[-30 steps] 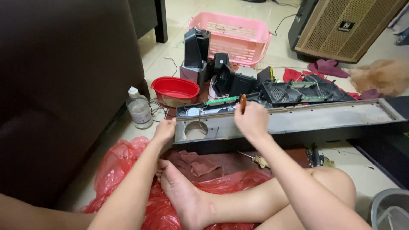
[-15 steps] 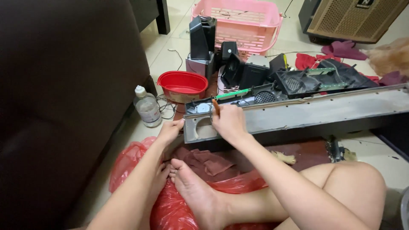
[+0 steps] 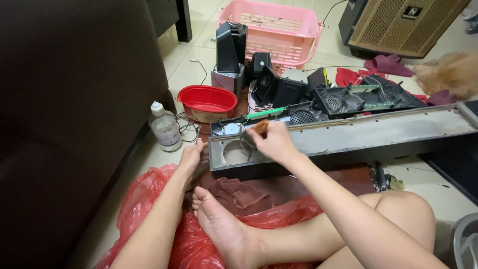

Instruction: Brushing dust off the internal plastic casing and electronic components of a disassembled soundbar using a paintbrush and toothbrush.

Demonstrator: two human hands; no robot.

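From my feed, the long grey metal speaker panel (image 3: 348,137) lies across the floor in front of the crossed legs. My right hand (image 3: 274,143) is closed around a small brown-handled brush (image 3: 255,132), bristles at the panel's round hole. The left hand (image 3: 191,155) rests fingers-loose against the panel's left end, gripping nothing. A red plastic bowl (image 3: 207,102) and a clear bottle (image 3: 165,128) sit nearby, pink basket (image 3: 271,30) behind.
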